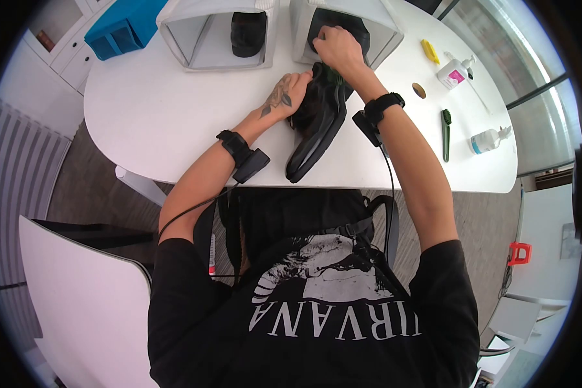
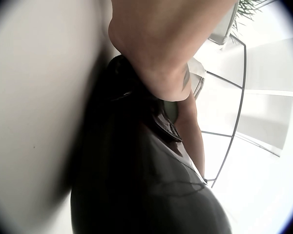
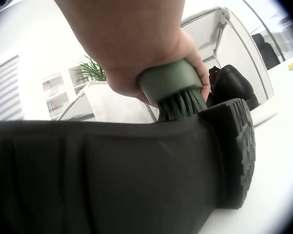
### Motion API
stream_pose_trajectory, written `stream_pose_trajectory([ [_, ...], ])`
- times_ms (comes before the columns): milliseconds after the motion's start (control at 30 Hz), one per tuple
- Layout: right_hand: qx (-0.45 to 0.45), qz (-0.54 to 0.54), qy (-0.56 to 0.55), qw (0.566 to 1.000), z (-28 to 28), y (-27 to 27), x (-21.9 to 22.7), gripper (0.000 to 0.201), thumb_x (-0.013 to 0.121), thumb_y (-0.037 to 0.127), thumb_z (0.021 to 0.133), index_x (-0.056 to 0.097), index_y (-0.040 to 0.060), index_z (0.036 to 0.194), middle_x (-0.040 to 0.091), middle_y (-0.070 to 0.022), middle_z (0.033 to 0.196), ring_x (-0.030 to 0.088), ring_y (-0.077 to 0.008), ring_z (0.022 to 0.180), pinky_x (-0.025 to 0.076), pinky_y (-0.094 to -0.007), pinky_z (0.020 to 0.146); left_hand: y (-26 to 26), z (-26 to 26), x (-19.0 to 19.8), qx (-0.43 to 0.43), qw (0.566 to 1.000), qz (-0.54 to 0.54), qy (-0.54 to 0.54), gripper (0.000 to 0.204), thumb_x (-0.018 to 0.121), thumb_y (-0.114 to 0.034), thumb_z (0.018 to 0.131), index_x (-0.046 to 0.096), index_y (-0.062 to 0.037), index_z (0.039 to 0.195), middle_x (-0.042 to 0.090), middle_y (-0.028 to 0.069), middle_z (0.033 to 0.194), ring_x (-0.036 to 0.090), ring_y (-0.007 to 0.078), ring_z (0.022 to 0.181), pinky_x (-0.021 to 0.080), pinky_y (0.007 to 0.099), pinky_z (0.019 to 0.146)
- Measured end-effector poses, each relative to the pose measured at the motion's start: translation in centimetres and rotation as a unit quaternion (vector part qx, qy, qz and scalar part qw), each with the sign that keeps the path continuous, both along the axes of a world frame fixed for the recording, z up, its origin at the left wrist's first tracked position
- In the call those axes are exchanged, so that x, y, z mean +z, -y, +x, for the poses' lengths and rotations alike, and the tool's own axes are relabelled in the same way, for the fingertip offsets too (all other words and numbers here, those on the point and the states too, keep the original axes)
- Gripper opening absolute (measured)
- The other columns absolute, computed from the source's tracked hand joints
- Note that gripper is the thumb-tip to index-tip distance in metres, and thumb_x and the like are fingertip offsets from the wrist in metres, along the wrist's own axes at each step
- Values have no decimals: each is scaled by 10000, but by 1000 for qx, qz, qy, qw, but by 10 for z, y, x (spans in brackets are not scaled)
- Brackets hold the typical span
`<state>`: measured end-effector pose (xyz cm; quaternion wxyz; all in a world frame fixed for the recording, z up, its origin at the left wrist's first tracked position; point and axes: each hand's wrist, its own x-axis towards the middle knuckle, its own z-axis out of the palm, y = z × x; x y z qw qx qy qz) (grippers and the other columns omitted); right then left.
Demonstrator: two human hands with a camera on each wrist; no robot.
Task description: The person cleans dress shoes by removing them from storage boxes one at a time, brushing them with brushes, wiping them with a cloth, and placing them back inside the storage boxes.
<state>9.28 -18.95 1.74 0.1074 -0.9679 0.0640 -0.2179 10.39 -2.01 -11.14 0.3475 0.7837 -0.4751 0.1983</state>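
Observation:
A black shiny shoe (image 1: 317,123) lies tilted on the white table, toe toward the person, its sole facing right. At its upper left side the left hand (image 1: 290,94) grips the shoe; its fingertips are partly hidden. In the left wrist view the shoe (image 2: 146,185) stretches away below that hand (image 2: 156,53). The right hand (image 1: 339,48) is above the heel end. Seen from the right wrist, this hand (image 3: 136,53) holds a green brush (image 3: 170,80), its bristles touching the edge of the shoe (image 3: 136,170) near the heel.
Two white open boxes (image 1: 223,64) stand at the back, with black shoes (image 1: 248,35) inside. A blue box (image 1: 119,32) is at the back left. On the right lie a yellow item (image 1: 429,52), a green brush (image 1: 446,134) and two bottles (image 1: 454,73), (image 1: 488,140).

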Motion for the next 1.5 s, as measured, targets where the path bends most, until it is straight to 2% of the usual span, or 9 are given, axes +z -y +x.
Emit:
stream_pose_trajectory([
  [167,3,12,42,999,-6,-1,0,315,600,270,902,755,50,1067,706,-221,1156,661,-434,1123,573,-501,961,2,-1,1,7,1000,-6,-9,310,565,-95,1006,563,-3,1303,662,264,1049,638,461,991,520,515,874],
  [233,0,14,48,999,-8,-2,1,311,604,272,909,744,52,1078,699,-216,1164,651,-430,1137,571,-503,960,0,0,1,-6,1000,12,-17,328,466,-76,1031,550,-8,1341,659,260,1127,634,461,1059,511,525,945],
  [500,0,20,106,994,-16,-2,-2,263,624,266,921,710,66,1069,683,-181,1165,624,-406,1146,560,-509,954,-2,-1,3,-5,1000,9,-21,317,472,-90,1044,554,-10,1340,663,257,1133,634,460,1066,512,526,945],
  [667,24,32,203,978,-19,5,-10,231,632,258,934,684,79,1072,662,-168,1141,611,-398,1107,551,-519,920,-1,-2,4,3,1000,13,-22,313,471,-97,1050,557,-8,1338,667,258,1123,636,460,1067,516,525,939],
  [967,23,99,230,968,-29,17,-16,232,628,250,964,652,84,1126,619,-174,1193,580,-405,1153,507,-513,963,-3,-3,6,6,999,27,-20,328,461,-99,1052,546,-1,1353,665,265,1144,638,463,1067,519,528,947],
  [1200,52,79,265,960,-34,13,-15,213,637,225,963,651,85,1124,612,-162,1184,572,-403,1143,506,-514,949,-3,-1,5,4,999,38,-27,337,448,-95,1053,536,-2,1364,660,270,1163,635,464,1086,515,526,960],
  [1267,70,49,305,949,-35,12,-16,196,641,205,961,653,86,1116,608,-154,1182,571,-393,1134,512,-506,938,-2,-1,6,4,999,37,-30,338,447,-94,1052,533,0,1365,660,271,1162,635,466,1085,515,527,959],
  [1500,125,13,306,944,-44,10,-7,187,637,194,962,656,75,1105,605,-141,1175,567,-377,1126,515,-489,925,-3,-2,8,7,998,52,-38,369,445,-78,1040,520,1,1392,653,271,1186,629,458,1104,506,524,976],
])
